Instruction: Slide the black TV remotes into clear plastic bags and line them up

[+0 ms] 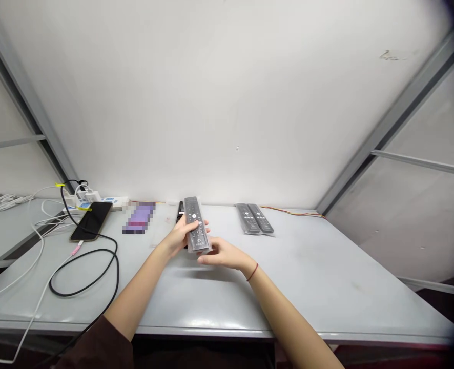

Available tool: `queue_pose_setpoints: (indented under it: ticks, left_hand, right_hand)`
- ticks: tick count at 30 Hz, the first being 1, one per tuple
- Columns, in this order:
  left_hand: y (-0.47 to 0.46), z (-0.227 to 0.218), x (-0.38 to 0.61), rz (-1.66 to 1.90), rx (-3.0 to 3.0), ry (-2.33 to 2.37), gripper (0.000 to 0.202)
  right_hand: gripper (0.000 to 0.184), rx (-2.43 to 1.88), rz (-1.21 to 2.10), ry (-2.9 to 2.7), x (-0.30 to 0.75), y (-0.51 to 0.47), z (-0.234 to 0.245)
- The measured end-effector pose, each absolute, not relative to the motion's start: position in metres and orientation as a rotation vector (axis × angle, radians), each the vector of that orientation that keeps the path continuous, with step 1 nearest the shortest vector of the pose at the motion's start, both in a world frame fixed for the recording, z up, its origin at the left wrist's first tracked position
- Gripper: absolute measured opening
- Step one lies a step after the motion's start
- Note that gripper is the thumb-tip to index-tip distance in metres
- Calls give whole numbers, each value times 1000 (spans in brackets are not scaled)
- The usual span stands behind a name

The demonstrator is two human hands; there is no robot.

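White charging cables (4, 201) lie bundled on a separate surface at far left. On the grey bench (311, 287) stands a white power strip (104, 202) with plug adapters. A black cable (81, 266) loops across the bench in front of it, near a black smartphone (91, 221) lying with a pink cable connector (76, 249) at its lower end. To the right lies a flat purple object (138, 217), too pixelated to identify.

At centre, the left hand (177, 237) holds a grey remote control (194, 225) in a clear plastic sleeve (203, 246) above the bench, its grip closed around the body. A black item (180, 211) shows just behind it. The right hand (221, 255), a red cord (252, 272) at its wrist, has its fingers (207, 258) at the remote's lower end; whether that grip pinches it, I cannot tell. Further right, two sleeved remotes (254, 219) lie side by side, with an orange wire (293, 212) along the bench's back edge.
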State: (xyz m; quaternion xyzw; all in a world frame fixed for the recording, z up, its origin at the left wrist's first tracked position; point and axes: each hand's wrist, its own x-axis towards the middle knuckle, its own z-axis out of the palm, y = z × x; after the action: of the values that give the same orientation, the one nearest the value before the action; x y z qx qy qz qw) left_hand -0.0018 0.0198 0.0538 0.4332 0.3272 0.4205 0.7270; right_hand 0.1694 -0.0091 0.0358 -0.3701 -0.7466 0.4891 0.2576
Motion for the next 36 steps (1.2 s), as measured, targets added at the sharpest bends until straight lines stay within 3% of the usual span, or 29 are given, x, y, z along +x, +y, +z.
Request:
queue_pose_setpoints:
  ticks: [5, 11, 15, 18, 22, 31, 36]
  left_hand:
    - [19, 52, -3, 877, 1119, 748, 61]
    - [28, 34, 2, 911, 1333, 828, 69]
    - [33, 28, 11, 936, 1438, 1022, 67]
    - [34, 30, 23, 836, 1686, 1046, 51]
    - [35, 32, 56, 689, 2058, 934, 38]
    - [52, 4, 170, 664, 2607, 912, 34]
    - [57, -15, 201, 755, 2756, 984, 46]
  right_hand:
    - [43, -1021, 1594, -1672, 167, -5, 27]
    - [40, -1021, 1525, -1430, 165, 1, 23]
    - [40, -1081, 1314, -1170, 190, 14, 35]
    - [41, -1218, 963, -1007, 232, 24, 49]
    - [33, -1357, 800, -939, 297, 23, 63]
    - [25, -1775, 646, -913, 369, 22, 15]
    - [29, -1811, 602, -979, 372, 31, 2]
